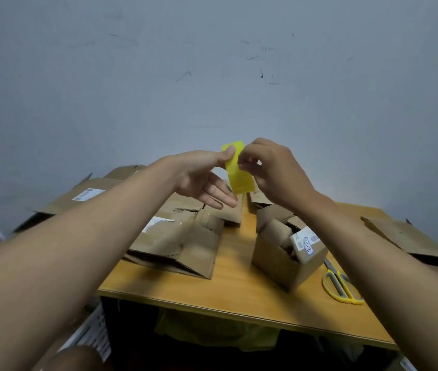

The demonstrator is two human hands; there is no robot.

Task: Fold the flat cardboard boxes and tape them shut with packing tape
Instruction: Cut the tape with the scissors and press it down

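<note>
A strip of yellow packing tape (239,175) hangs in the air above the table, held between both hands. My left hand (207,180) pinches its top edge with the thumb, the other fingers stretched out below. My right hand (271,170) pinches the strip's right edge with curled fingers. Below them, a small folded cardboard box (284,253) with a white label stands upright, its top flaps loose. A flat cardboard box (177,245) lies to the left of it.
More flattened boxes lie at the table's left (89,194) and right (410,242). Yellow-handled scissors (341,287) rest near the right front of the wooden table (239,290). A grey wall stands behind.
</note>
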